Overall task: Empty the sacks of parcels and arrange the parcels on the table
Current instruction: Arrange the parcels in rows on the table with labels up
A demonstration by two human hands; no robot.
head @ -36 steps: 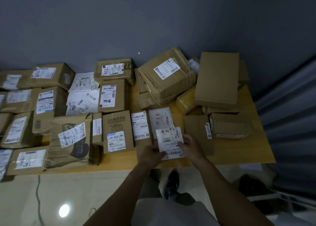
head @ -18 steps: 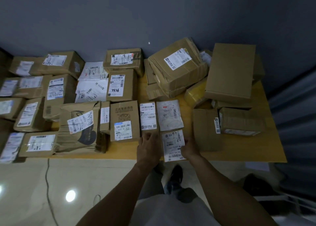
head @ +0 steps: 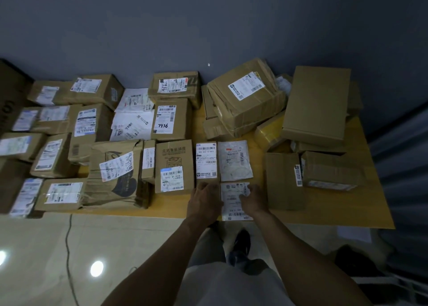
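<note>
A small flat parcel with a white label (head: 232,202) lies at the front edge of the wooden table (head: 324,213). My left hand (head: 203,200) holds its left edge and partly covers the lower end of a narrow labelled box (head: 206,159). My right hand (head: 253,198) rests on its right side, fingers on the label. Behind it lies a white flat parcel (head: 235,161). Rows of labelled brown boxes fill the table's left, among them one marked 7936 (head: 171,119). No sack is in view.
A loose pile sits at the back right: a big tilted box (head: 247,102), a plain box (head: 317,104) and a yellow parcel (head: 268,132). Two brown boxes (head: 283,180) (head: 331,170) lie right of my hands. A cable (head: 68,247) runs across the floor.
The small parcel has gone from being held just above the table edge to lying flat on it, in line under the white flat parcel. Both hands have stayed at its sides.
</note>
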